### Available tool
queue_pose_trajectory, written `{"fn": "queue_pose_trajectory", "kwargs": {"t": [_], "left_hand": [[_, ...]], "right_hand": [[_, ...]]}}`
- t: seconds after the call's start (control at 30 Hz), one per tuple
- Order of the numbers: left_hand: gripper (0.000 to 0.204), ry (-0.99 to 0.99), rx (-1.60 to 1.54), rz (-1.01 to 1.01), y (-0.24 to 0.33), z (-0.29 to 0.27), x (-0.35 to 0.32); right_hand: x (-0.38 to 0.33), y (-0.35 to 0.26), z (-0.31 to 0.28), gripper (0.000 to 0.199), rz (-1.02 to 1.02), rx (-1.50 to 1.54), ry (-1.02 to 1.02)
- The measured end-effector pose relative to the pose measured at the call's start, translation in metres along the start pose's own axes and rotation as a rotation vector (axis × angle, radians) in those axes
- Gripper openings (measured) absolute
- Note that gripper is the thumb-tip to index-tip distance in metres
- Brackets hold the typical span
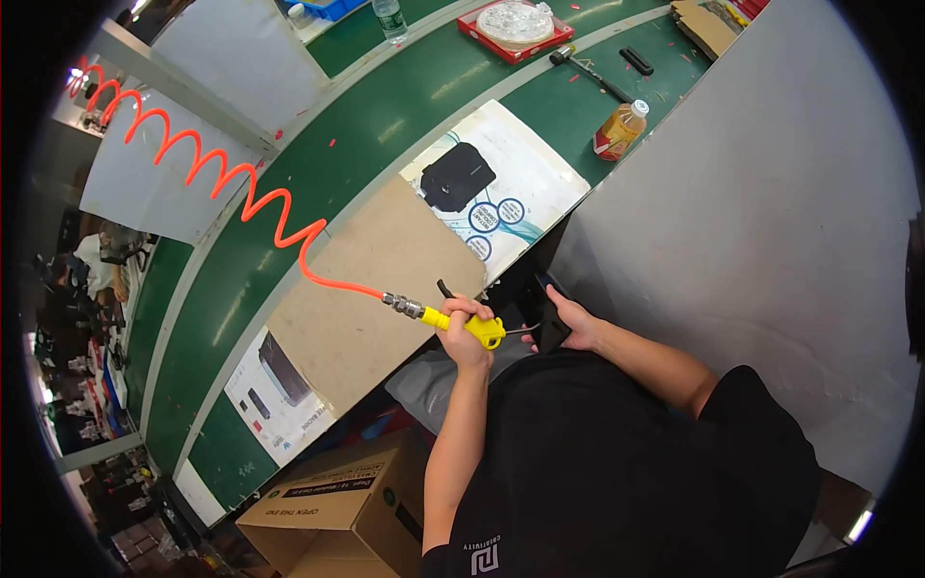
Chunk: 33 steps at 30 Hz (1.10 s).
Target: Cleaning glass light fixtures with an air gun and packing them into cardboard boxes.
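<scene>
My left hand [466, 326] is wrapped round a yellow air blow gun [489, 333] with a black lever and a thin bent metal nozzle. A coiled orange air hose [332, 282] runs from its metal coupling up to the far left. The nozzle tip points at a dark, flat, black piece [552, 330] held in my right hand [576, 325], just beyond the bench's near edge. Its exact kind cannot be made out, and my fingers and the shadow hide part of it. Whether the tip touches the piece is unclear.
On the green bench [371, 120] lie a bare cardboard sheet [361, 275] and a printed carton panel [530, 164]. To the far right are an amber drink bottle [617, 135], a hammer [595, 79] and a red tray [469, 26]. An open cardboard box [323, 501] stands below, at left.
</scene>
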<state>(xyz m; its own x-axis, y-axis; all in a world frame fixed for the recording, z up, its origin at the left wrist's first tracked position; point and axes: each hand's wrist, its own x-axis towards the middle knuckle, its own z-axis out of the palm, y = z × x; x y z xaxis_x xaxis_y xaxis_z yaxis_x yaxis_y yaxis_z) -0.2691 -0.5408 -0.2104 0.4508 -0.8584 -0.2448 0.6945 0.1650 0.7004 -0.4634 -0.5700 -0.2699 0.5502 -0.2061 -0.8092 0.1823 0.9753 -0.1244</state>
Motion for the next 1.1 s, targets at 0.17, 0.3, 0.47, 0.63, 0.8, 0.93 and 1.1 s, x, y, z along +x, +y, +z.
{"fn": "queue_pose_trajectory", "kwargs": {"t": [0.17,0.3,0.47,0.63,0.8,0.93,1.1], "left_hand": [[0.012,0.004,-0.001,0.021,-0.002,0.006,0.002],[0.013,0.012,0.065,0.06,-0.004,-0.001,0.003],[0.013,0.042,0.171,0.093,-0.009,-0.014,0.007],[0.013,0.045,0.248,0.141,-0.011,-0.018,0.007],[0.013,0.059,0.18,0.148,-0.01,-0.011,0.011],[0.012,0.054,0.169,0.161,-0.011,-0.002,0.01],[0.012,0.011,0.09,0.135,-0.006,0.012,0.005]], "right_hand": [[-0.004,-0.001,0.005,0.076,-0.019,-0.03,-0.044],[-0.008,-0.001,0.009,0.076,-0.013,-0.032,-0.016],[-0.008,0.001,0.007,0.079,-0.015,-0.047,-0.048],[-0.011,0.001,0.014,0.077,-0.008,-0.097,-0.047],[-0.009,0.001,0.012,0.076,0.008,-0.124,-0.051],[-0.012,0.0,0.013,0.077,-0.005,-0.111,-0.084],[-0.011,0.0,0.013,0.081,-0.023,-0.097,-0.149]]}}
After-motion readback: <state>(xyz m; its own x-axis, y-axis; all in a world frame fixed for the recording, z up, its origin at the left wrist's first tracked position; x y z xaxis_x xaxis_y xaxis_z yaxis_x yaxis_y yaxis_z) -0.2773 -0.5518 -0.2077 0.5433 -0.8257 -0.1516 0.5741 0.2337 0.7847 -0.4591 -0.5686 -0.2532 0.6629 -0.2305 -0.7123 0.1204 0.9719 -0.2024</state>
